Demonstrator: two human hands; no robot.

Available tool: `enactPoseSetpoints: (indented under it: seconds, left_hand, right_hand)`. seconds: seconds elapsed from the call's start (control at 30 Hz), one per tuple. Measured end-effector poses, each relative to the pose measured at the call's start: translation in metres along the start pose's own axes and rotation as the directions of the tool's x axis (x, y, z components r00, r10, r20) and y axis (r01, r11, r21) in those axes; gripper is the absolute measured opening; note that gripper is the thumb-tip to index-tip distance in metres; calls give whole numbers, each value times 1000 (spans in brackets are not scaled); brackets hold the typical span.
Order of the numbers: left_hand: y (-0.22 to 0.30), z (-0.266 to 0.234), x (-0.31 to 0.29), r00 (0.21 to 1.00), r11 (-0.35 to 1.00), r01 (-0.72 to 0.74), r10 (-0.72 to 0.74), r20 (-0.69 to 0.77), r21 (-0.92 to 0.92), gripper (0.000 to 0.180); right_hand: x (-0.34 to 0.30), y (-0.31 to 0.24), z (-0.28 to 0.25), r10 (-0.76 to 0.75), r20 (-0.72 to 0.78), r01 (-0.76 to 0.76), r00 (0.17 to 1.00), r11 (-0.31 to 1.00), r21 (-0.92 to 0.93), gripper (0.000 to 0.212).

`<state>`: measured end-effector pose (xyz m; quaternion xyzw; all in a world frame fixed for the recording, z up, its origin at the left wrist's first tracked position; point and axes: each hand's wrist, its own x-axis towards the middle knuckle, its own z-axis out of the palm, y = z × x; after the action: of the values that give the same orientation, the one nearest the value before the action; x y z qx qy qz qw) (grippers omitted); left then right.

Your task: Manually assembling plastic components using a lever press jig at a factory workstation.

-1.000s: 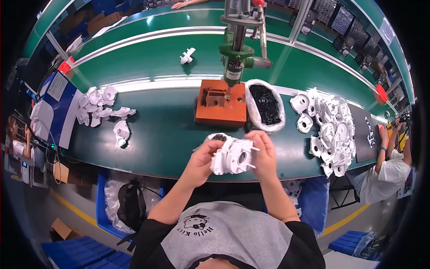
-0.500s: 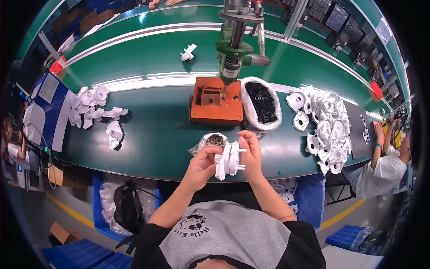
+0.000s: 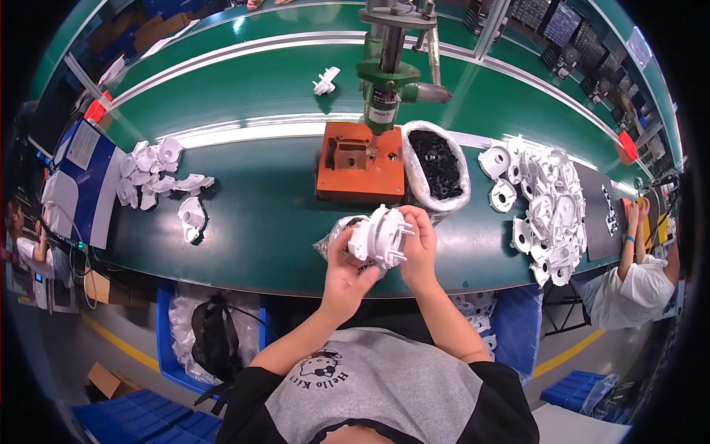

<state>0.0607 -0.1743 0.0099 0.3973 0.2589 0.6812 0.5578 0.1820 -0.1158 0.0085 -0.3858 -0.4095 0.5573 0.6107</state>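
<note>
A white plastic housing (image 3: 384, 235) with several prongs sticking out to the right is held between both hands over the near edge of the bench. My left hand (image 3: 343, 278) grips its left side, fingers around the back and thumb below. On the upper right side, my right hand (image 3: 420, 248) has its fingers closed on the housing near the prongs. Just behind the left hand, a clear plastic bag (image 3: 325, 242) lies mostly covered by the hand and housing. Beyond the hands stands an orange fixture block (image 3: 360, 185) under a green press (image 3: 383, 92).
A white-lined container (image 3: 436, 166) of black parts stands right of the fixture. White parts (image 3: 551, 207) are heaped at right, with more white pieces (image 3: 148, 174) at left by a blue-and-white machine (image 3: 87, 185). Behind runs a green conveyor (image 3: 259, 89). A co-worker (image 3: 636, 274) sits at right.
The housing has turned, its prongs now facing more toward me, and has risen slightly. My left hand has rotated with its palm showing more. A white piece on the conveyor has shifted right.
</note>
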Motion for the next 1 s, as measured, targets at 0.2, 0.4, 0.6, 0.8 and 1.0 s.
enactPoseSetpoints:
  seconds: [0.2, 0.4, 0.6, 0.8, 1.0]
  left_hand:
    - [-1, -2, -1, 999, 903, 15, -34, 37, 430, 64]
    - [10, -8, 17, 999, 907, 29, -39, 15, 420, 44]
    - [26, -31, 49, 996, 958, -91, 85, 32, 273, 50]
    - [53, -39, 107, 968, 265, -249, 52, 244, 932, 44]
    - [15, -48, 154, 907, -171, -406, 40, 418, 898, 32]
  right_hand:
    - [-12, 7, 3, -50, -39, 46, 998, 992, -118, 20]
    - [-22, 0, -5, 55, 54, -50, 997, 994, -102, 27]
    - [8, -10, -42, -318, 122, 329, 940, 754, -569, 15]
    - [88, -12, -119, -407, 109, 203, 907, 196, -959, 30]
    - [140, 1, -134, -422, 49, 109, 905, 118, -987, 32]
